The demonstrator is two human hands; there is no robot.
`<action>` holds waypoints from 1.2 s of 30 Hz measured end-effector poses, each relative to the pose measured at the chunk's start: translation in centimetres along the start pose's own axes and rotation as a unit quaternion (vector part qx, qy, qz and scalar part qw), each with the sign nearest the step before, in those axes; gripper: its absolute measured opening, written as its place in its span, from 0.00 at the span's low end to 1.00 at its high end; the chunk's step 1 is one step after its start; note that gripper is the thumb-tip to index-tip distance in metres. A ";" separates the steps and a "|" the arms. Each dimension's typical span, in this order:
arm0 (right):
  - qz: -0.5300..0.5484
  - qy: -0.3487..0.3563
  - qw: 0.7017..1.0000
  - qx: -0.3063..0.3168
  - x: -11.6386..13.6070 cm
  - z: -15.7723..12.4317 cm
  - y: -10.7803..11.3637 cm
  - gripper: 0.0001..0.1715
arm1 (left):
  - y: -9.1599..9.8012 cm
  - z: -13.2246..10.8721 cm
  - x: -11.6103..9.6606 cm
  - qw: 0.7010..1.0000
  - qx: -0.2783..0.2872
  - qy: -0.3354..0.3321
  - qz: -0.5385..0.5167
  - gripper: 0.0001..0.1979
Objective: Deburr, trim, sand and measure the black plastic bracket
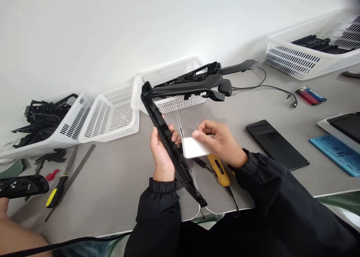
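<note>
One blk plastic strip (170,146) is slanting above the tabletop (118,174), L hand (163,161) gripping it, fingers clamped round its middle. R hand (222,141) is holding a flat white piece (196,147) just beside it, fingers closed on that. Yellow tool (218,171) is lying below R hand, w/ blk phone (277,144) resting to its rt. Farther back, white basket (168,106) is standing nr the wall (126,24), carrying blk parts.

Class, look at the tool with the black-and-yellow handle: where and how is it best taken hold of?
Probably by the handle, from above and the near side of the table. It is the tool's thickest part and points toward the near edge, while the slim blade points away toward a white basket. Mind the grey strip lying close along its right.
</note>
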State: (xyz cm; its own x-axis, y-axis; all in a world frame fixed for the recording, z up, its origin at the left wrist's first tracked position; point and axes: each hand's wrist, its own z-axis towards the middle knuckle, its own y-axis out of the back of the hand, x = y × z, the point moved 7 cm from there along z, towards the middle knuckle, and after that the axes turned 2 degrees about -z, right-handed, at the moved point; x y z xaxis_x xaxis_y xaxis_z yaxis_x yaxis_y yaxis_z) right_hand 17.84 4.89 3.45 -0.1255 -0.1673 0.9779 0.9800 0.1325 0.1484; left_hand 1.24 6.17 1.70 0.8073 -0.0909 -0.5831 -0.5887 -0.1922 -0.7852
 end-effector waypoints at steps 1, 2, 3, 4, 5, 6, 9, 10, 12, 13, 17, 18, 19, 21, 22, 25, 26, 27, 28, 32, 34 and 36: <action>0.039 -0.017 0.999 -0.027 -0.4 0.1 0.6 0.32 | -0.1 -0.1 0.2 1.000 0.005 0.004 0.007 0.13; 0.076 -0.033 0.996 -0.044 -0.7 0.2 1.0 0.32 | -0.3 -0.3 0.4 1.000 0.009 0.006 0.015 0.14; 0.109 -0.047 0.991 -0.053 -1.0 0.3 1.3 0.32 | -0.4 -0.4 0.5 1.000 0.012 0.004 0.024 0.16; 0.138 -0.061 0.987 -0.053 -1.2 0.4 1.4 0.31 | -0.5 -0.5 0.6 0.999 0.016 0.003 0.032 0.18; 0.162 -0.076 0.983 -0.046 -1.4 0.4 1.4 0.30 | -0.6 -0.6 0.7 0.999 0.022 0.002 0.038 0.19; 0.183 -0.089 0.978 -0.037 -1.5 0.5 1.3 0.29 | -0.8 -0.7 0.8 0.999 0.030 0.002 0.042 0.20; 0.223 -0.109 0.969 -0.011 -1.2 0.4 0.9 0.29 | -1.3 -0.8 1.2 0.996 0.066 0.004 0.051 0.20; 0.230 -0.107 0.967 -0.003 -1.0 0.4 0.8 0.30 | -1.4 -0.9 1.4 0.995 0.079 0.006 0.058 0.20; 0.233 -0.094 0.968 0.008 -0.5 0.3 0.6 0.31 | -1.6 -1.0 1.8 0.992 0.096 0.015 0.078 0.19; 0.228 -0.083 0.970 0.008 -0.3 0.2 0.6 0.30 | -1.6 -1.1 2.0 0.991 0.100 0.024 0.089 0.19; 0.165 -0.036 0.985 -0.021 -0.2 0.0 1.0 0.17 | -1.5 -1.4 3.1 0.986 0.094 0.055 0.127 0.19; 0.146 -0.024 0.988 -0.040 -0.3 -0.1 1.2 0.16 | -1.5 -1.5 3.3 0.984 0.094 0.059 0.137 0.20; 0.130 -0.008 0.989 -0.065 -0.2 -0.1 1.6 0.14 | -1.5 -1.6 3.5 0.983 0.094 0.064 0.147 0.20; 0.117 0.036 0.986 -0.117 0.2 -0.3 2.3 0.14 | -1.6 -1.9 4.0 0.978 0.100 0.080 0.164 0.20; 0.116 0.057 0.982 -0.139 0.5 -0.3 2.6 0.15 | -1.6 -2.0 4.2 0.976 0.104 0.088 0.172 0.19; 0.096 0.079 0.981 -0.152 0.9 -0.3 2.8 0.17 | -1.4 -2.2 4.8 0.969 0.108 0.109 0.194 0.15; 0.084 0.073 0.983 -0.149 0.9 -0.3 2.7 0.17 | -1.2 -2.2 5.0 0.967 0.105 0.114 0.201 0.15; 0.075 0.063 0.986 -0.137 0.9 -0.3 2.6 0.18 | -1.0 -2.1 5.2 0.966 0.098 0.118 0.206 0.15; 0.067 0.050 0.990 -0.117 0.8 -0.2 2.2 0.19 | -0.8 -2.0 5.3 0.966 0.090 0.120 0.211 0.16; -0.001 0.017 0.999 -0.035 0.3 -0.2 0.9 0.30 | 0.0 -1.5 5.1 0.970 0.057 0.087 0.221 0.21; -0.048 0.025 0.998 -0.022 0.3 -0.3 0.7 0.35 | 0.0 -1.4 4.9 0.972 0.055 0.067 0.217 0.22; -0.068 0.028 0.997 -0.018 0.2 -0.4 0.6 0.34 | -0.2 -1.5 4.9 0.973 0.062 0.066 0.213 0.23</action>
State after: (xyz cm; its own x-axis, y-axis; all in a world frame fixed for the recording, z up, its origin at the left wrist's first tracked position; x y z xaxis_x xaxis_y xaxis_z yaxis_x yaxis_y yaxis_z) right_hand 18.43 4.52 3.68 -0.2494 -0.2355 0.9393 0.9596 0.0704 0.2725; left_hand 5.36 4.30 -0.74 0.4832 -0.2622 -0.8353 -0.8644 0.0088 -0.5027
